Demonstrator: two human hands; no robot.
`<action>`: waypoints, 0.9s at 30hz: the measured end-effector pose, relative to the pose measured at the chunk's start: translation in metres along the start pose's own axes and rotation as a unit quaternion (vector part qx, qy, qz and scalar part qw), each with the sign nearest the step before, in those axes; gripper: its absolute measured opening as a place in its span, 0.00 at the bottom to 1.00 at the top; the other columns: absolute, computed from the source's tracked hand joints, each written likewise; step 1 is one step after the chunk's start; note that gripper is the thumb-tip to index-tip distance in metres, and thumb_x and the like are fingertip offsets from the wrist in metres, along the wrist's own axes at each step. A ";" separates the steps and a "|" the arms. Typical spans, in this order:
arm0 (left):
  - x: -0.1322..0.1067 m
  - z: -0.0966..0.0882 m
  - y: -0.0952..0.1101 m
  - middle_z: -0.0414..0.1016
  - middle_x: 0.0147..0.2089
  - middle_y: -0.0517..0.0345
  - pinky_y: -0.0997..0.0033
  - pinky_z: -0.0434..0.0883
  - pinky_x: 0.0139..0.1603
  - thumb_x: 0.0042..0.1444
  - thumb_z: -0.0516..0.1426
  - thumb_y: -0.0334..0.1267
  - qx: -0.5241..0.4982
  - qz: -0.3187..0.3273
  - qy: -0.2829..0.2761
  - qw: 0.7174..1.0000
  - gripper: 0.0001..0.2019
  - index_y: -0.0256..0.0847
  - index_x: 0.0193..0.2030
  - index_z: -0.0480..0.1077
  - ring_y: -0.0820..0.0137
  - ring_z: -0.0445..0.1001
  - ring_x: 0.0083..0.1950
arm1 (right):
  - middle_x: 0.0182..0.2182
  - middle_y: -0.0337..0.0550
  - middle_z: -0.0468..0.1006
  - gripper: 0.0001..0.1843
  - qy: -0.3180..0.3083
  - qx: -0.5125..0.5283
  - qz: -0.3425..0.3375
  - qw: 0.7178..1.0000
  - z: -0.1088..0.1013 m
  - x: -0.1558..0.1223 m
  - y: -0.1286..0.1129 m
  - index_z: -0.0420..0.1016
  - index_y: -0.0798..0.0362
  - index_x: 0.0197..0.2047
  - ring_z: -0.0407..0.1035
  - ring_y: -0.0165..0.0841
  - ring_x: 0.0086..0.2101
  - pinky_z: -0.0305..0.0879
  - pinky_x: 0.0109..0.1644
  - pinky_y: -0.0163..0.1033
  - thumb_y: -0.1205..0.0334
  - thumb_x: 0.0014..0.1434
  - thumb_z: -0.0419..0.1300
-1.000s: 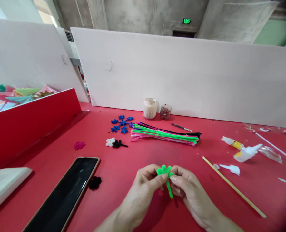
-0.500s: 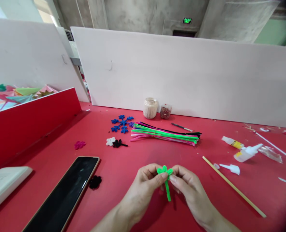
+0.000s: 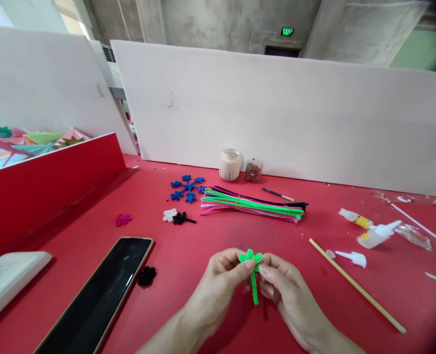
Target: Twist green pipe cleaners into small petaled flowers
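Observation:
A small green pipe-cleaner flower [image 3: 255, 287] with a short stem is pinched between both hands above the red table [image 3: 159, 300]. My left hand [image 3: 221, 280] grips its petals from the left, thumb across the front. From the right, my right hand [image 3: 289, 285] pinches the petals close to where the stem starts. The stem points down between the hands. Beyond them lies a bundle of pipe cleaners [image 3: 254, 204] in green, pink, black and white, held by rubber bands.
A phone [image 3: 100, 295], a black flower [image 3: 146, 276] and a white box [image 3: 11, 282] lie left. Farther back are blue flowers [image 3: 188, 187], a glass jar [image 3: 230, 165] and a brush [image 3: 277, 194]. Glue bottles [image 3: 374, 237] and a wooden stick [image 3: 358, 285] lie right.
The fingers of my right hand have shifted slightly at the flower, and its stem now hangs a little straighter. Both hands keep their hold. The view has moved very slightly.

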State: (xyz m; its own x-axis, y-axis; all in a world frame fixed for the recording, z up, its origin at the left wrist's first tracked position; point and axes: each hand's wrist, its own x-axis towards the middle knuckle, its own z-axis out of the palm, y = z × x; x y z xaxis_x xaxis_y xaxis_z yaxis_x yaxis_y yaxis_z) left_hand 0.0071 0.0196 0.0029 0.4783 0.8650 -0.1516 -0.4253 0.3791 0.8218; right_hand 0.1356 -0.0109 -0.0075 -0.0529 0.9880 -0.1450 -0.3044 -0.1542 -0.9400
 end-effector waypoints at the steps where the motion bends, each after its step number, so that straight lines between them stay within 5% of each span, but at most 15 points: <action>1: 0.000 0.000 0.000 0.65 0.21 0.60 0.76 0.57 0.27 0.49 0.58 0.35 -0.002 -0.003 0.001 1.000 0.07 0.35 0.25 0.72 0.77 0.60 0.24 | 0.18 0.31 0.56 0.09 0.005 -0.004 -0.003 1.000 0.000 0.000 0.001 0.63 0.55 0.26 0.48 0.24 0.20 0.49 0.23 0.30 0.60 0.55 0.55; 6: 0.001 0.001 -0.001 0.65 0.22 0.60 0.75 0.59 0.26 0.49 0.57 0.38 -0.020 -0.014 0.015 1.000 0.07 0.36 0.27 0.72 0.76 0.61 0.24 | 0.21 0.33 0.58 0.09 0.021 -0.019 -0.030 0.999 -0.002 0.000 0.001 0.64 0.54 0.27 0.52 0.25 0.22 0.52 0.26 0.32 0.59 0.55 0.56; 17: 0.001 0.004 0.000 0.62 0.16 0.61 0.76 0.59 0.23 0.41 0.62 0.41 0.109 0.006 0.017 0.994 0.11 0.34 0.19 0.69 0.77 0.59 0.19 | 0.20 0.33 0.56 0.13 0.039 -0.179 -0.112 0.977 -0.007 0.003 -0.004 0.61 0.53 0.24 0.51 0.27 0.23 0.51 0.26 0.32 0.57 0.56 0.53; 27: 0.000 0.003 -0.004 0.61 0.19 0.62 0.78 0.58 0.21 0.43 0.60 0.43 0.180 0.005 0.008 0.984 0.13 0.34 0.20 0.67 0.78 0.58 0.21 | 0.19 0.31 0.54 0.15 0.037 -0.279 -0.107 0.954 -0.006 0.000 -0.005 0.57 0.52 0.23 0.49 0.26 0.21 0.49 0.23 0.32 0.54 0.56 0.52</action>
State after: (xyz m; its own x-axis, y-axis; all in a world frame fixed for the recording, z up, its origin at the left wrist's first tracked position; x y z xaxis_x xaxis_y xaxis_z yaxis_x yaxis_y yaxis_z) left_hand 0.0109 0.0166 0.0009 0.4618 0.8745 -0.1482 -0.1284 0.2312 0.9644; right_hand 0.1428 -0.0103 -0.0044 0.0269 0.9975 0.0657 0.2541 0.0568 -0.9655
